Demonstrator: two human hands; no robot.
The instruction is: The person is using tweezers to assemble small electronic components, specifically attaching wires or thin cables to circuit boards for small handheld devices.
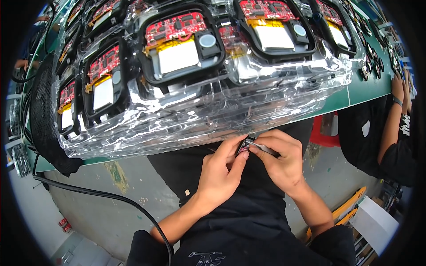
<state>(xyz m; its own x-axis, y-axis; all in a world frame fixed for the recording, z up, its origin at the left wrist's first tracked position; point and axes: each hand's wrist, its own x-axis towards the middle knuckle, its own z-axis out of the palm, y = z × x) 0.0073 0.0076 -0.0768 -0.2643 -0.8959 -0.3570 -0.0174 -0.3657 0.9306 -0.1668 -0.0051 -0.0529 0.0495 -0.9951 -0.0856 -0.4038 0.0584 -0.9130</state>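
My left hand pinches a small dark part with a reddish patch between thumb and fingertips. Most of that part is hidden behind the fingers. My right hand is closed on slim grey metal tweezers, whose tip end meets the small part. Both hands are together over my lap, just in front of the table edge. Beyond them, a stack of clear plastic trays holds several black device housings, each with a red circuit board, yellow tape and a white block.
The trays overhang the green table near my hands. A black cable loops down at the left, beside a black mesh bag. To the right sits another person, their forearm reaching to the table by loose dark parts.
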